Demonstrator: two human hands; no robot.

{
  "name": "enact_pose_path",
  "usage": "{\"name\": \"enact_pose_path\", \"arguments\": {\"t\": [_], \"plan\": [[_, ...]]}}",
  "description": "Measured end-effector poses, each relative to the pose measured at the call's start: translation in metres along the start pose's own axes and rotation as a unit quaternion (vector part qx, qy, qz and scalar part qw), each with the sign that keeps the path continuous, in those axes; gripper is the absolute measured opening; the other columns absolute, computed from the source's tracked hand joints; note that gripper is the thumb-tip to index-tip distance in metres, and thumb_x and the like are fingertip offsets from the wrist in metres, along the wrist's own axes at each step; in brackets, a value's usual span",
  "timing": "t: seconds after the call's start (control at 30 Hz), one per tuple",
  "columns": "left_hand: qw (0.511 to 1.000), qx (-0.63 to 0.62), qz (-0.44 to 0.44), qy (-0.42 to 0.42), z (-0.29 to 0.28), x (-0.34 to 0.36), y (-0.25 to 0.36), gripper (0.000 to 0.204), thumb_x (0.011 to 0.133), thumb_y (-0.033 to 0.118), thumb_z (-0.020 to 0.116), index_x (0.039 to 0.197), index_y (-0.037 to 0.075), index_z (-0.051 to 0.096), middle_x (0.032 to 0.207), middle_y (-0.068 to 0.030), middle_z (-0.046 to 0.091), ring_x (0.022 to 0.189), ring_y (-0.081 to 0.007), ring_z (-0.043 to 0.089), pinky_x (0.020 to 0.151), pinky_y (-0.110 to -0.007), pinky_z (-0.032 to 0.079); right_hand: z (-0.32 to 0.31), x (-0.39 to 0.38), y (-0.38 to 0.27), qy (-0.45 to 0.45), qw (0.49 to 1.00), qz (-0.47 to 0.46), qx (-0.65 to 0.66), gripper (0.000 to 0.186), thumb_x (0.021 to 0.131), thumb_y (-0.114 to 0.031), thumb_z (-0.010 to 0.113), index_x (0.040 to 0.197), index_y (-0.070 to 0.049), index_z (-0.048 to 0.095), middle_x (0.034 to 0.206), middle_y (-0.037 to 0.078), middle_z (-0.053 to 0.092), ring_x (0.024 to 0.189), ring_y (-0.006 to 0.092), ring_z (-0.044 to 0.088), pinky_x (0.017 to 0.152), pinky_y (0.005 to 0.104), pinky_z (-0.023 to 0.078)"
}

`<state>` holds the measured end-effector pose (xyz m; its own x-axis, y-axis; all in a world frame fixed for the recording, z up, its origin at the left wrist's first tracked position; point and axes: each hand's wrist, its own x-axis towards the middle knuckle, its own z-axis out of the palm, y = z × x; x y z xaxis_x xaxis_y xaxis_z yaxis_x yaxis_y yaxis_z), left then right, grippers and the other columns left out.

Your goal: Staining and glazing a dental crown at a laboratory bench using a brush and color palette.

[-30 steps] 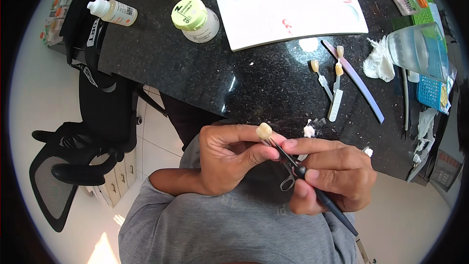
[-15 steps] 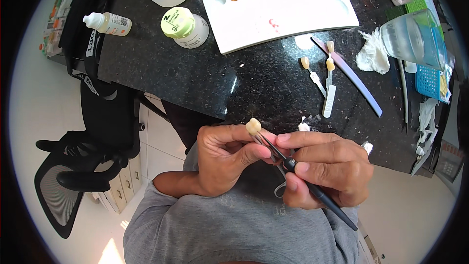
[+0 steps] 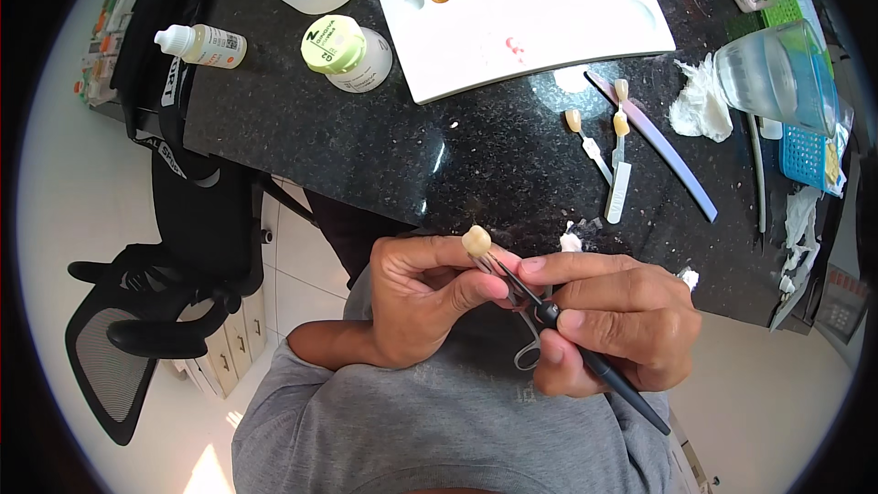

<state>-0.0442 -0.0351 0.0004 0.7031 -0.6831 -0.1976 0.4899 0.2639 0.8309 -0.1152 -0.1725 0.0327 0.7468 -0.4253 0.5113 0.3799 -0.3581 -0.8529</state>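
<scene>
My left hand [image 3: 416,297] is closed round metal ring-handled forceps [image 3: 528,354], one finger ring of which shows below the fingers. At their tip, just above my left fingertips, sits a small cream tooth crown [image 3: 476,241]. Between fingers and thumb, my right hand [image 3: 631,311] grips a slim black-handled tool [image 3: 626,393]. Its thin tip points up and left, close below the crown; whether it touches the crown I cannot tell. The fingertips of both hands nearly meet. Most of the forceps is hidden by my fingers.
On the black speckled counter [image 3: 347,146] stand a white palette [image 3: 476,59] with coloured wells, a green-lidded jar [image 3: 334,44], a dropper bottle [image 3: 208,46] and a water glass [image 3: 773,73]. Tooth shade tabs [image 3: 618,192] lie beside a curved file [image 3: 663,146]. A black chair [image 3: 119,357] is left.
My right hand and the tool have shifted slightly downward, and more of the forceps' finger ring shows. The crown sits marginally lower; both grips are unchanged.
</scene>
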Motion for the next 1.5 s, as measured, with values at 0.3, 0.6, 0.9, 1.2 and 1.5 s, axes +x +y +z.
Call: {"name": "enact_pose_path", "arguments": {"t": [0.3, 0.6, 0.9, 1.2, 1.5], "plan": [[0.998, -0.042, -0.004, -0.044, -0.0066, -0.0011, -0.0018, 0.022, 0.081, 0.008, 0.068, 0.097, -0.008, 0.065, 0.088, -0.0169, 0.068, 0.078, -0.018, 0.067, 0.071, -0.027, 0.057, 0.0013, 0.0015, 0.0022, 0.006, 1.0, -0.014, -0.012, 0.022, 0.061, 0.0, 0.079, 0.072, 0.002, 0.06, 0.061, 0.013, 0.061, 0.063, 0.0284, 0.069, 0.049, 0.0314, 0.058], [1.0, 0.012, -0.005, -0.012, -0.0029, -0.0006, 0.0003, 0.025, 0.084, 0.02, 0.068, 0.088, -0.005, 0.065, 0.081, -0.0158, 0.068, 0.071, -0.0185, 0.067, 0.065, -0.028, 0.058, 0.0012, 0.0023, 0.0017, 0.005, 1.0, -0.011, -0.005, 0.022, 0.06, 0.0, 0.079, 0.071, 0.002, 0.059, 0.061, 0.013, 0.061, 0.064, 0.0284, 0.069, 0.048, 0.0308, 0.058], [1.0, 0.018, -0.006, -0.005, -0.0053, -0.0011, -0.0007, 0.025, 0.084, 0.019, 0.068, 0.087, -0.005, 0.065, 0.078, -0.0152, 0.068, 0.07, -0.0179, 0.067, 0.063, -0.028, 0.057, 0.0007, 0.0004, 0.0023, 0.0, 1.0, -0.014, -0.006, 0.022, 0.06, -0.001, 0.079, 0.07, 0.002, 0.059, 0.061, 0.013, 0.061, 0.063, 0.0281, 0.069, 0.048, 0.0313, 0.058], [0.999, -0.033, 0.0, -0.034, -0.0073, -0.0013, -0.0008, 0.022, 0.081, 0.009, 0.068, 0.096, -0.008, 0.066, 0.088, -0.0168, 0.068, 0.078, -0.0173, 0.067, 0.071, -0.027, 0.056, 0.0038, 0.0001, 0.0036, 0.028, 0.999, -0.021, -0.005, 0.023, 0.058, -0.001, 0.079, 0.069, 0.001, 0.059, 0.059, 0.013, 0.061, 0.061, 0.0266, 0.068, 0.046, 0.0304, 0.058], [1.0, 0.028, -0.004, -0.003, -0.0012, -0.0011, 0.0022, 0.022, 0.086, 0.019, 0.067, 0.087, -0.003, 0.064, 0.081, -0.0132, 0.068, 0.07, -0.0145, 0.066, 0.062, -0.025, 0.056, 0.0054, 0.0005, 0.0035, 0.042, 0.999, -0.02, -0.014, 0.023, 0.057, -0.001, 0.079, 0.068, 0.0, 0.059, 0.059, 0.013, 0.061, 0.06, 0.0254, 0.068, 0.045, 0.0297, 0.057]]}}
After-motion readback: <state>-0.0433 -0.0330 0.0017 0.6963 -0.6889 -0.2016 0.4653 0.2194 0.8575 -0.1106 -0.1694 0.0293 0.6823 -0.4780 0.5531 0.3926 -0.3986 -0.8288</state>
